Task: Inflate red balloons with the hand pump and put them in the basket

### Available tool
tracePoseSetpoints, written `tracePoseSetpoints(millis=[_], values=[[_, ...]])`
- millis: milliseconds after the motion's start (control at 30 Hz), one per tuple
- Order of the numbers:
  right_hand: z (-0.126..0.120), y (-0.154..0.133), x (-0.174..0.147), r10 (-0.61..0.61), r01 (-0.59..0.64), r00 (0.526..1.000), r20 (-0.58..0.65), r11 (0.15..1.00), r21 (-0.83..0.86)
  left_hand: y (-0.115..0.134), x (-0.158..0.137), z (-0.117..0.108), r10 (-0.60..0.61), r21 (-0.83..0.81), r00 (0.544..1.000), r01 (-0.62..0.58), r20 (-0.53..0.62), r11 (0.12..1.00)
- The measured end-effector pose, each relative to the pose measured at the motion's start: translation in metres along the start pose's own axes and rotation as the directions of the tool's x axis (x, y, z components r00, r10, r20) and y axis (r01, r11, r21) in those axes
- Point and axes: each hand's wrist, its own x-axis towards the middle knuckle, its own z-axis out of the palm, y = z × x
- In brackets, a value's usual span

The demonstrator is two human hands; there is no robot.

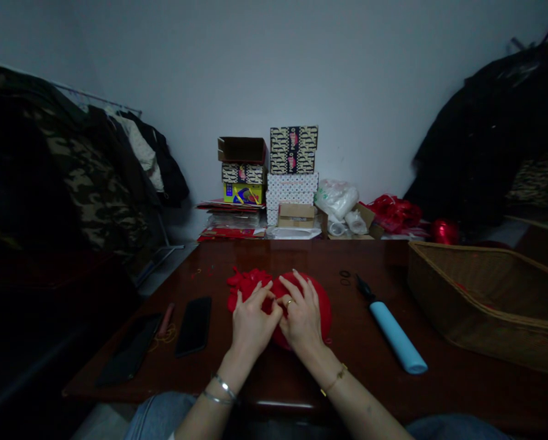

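At the middle of the table a round, inflated red balloon lies under my right hand. Its fingers arch over the balloon, with thumb and index finger pinched toward the left. My left hand meets it there, also closed in a pinch. Both sets of fingertips come together at the balloon's left side, seemingly on its neck, though the fingers hide most of that spot. Just beyond my left hand sits a bunched heap of crinkled red pieces, looking like limp balloons.
To the right lie a blue hand pump with a black nozzle, dark rings and a wicker basket. Leftward are a black phone, a larger dark device and yellow rubber bands. Boxes stand behind the table.
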Motion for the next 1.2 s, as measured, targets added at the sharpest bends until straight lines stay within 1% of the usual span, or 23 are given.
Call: tracePoseSetpoints(millis=[100,167,200,267,333,367,467,533,700,800,900,1000,1100,1200], values=[[-0.001,0.0,0.001,0.019,-0.02,1.0,0.009,0.999,0.031,0.001,0.001,0.0,-0.081,-0.087,0.996,0.079,-0.022,0.993],[-0.002,-0.001,0.002,0.04,-0.041,0.999,0.023,0.998,0.044,0.001,0.001,0.001,-0.077,-0.108,0.996,0.072,-0.045,0.992],[-0.002,-0.001,0.002,0.052,-0.053,0.998,0.027,0.997,0.052,0.0,0.0,0.002,-0.045,-0.098,0.997,0.039,-0.064,0.994],[-0.003,0.0,0.003,0.082,-0.083,0.996,0.023,0.994,0.072,-0.003,0.0,0.003,0.065,-0.045,0.992,-0.071,-0.109,0.996],[-0.004,0.002,0.003,0.124,-0.122,0.992,-0.007,0.988,0.093,-0.007,0.0,0.003,0.177,0.019,0.973,-0.176,-0.147,0.984],[-0.005,0.004,0.003,0.14,-0.137,0.99,-0.023,0.985,0.1,-0.009,0.001,0.003,0.212,0.046,0.964,-0.207,-0.163,0.977],[-0.006,0.007,0.004,0.151,-0.145,0.987,-0.048,0.983,0.113,-0.01,0.002,-0.001,0.242,0.083,0.952,-0.23,-0.19,0.97],[-0.007,0.008,0.004,0.157,-0.149,0.986,-0.055,0.98,0.135,-0.006,0.002,-0.004,0.261,0.074,0.948,-0.252,-0.181,0.965],[-0.006,0.009,0.006,0.223,-0.197,0.97,-0.099,0.955,0.221,0.005,-0.002,-0.009,0.349,0.064,0.923,-0.344,-0.162,0.937],[-0.006,0.009,0.006,0.216,-0.186,0.97,-0.113,0.955,0.231,0.005,-0.002,-0.008,0.356,0.089,0.927,-0.347,-0.115,0.934],[-0.008,0.008,0.006,0.187,-0.16,0.975,-0.12,0.966,0.205,0.003,-0.002,-0.007,0.314,0.086,0.948,-0.31,-0.042,0.947],[-0.008,0.007,0.005,0.152,-0.133,0.981,-0.121,0.98,0.151,0.001,-0.001,-0.008,0.271,0.046,0.962,-0.273,0.04,0.961],[-0.007,0.007,0.003,0.114,-0.103,0.987,-0.116,0.99,0.099,-0.001,0.001,-0.011,0.226,-0.012,0.964,-0.227,0.141,0.974],[-0.007,0.005,0.003,0.084,-0.079,0.992,-0.096,0.995,0.054,-0.004,0.003,-0.014,0.201,-0.03,0.963,-0.199,0.178,0.98]])
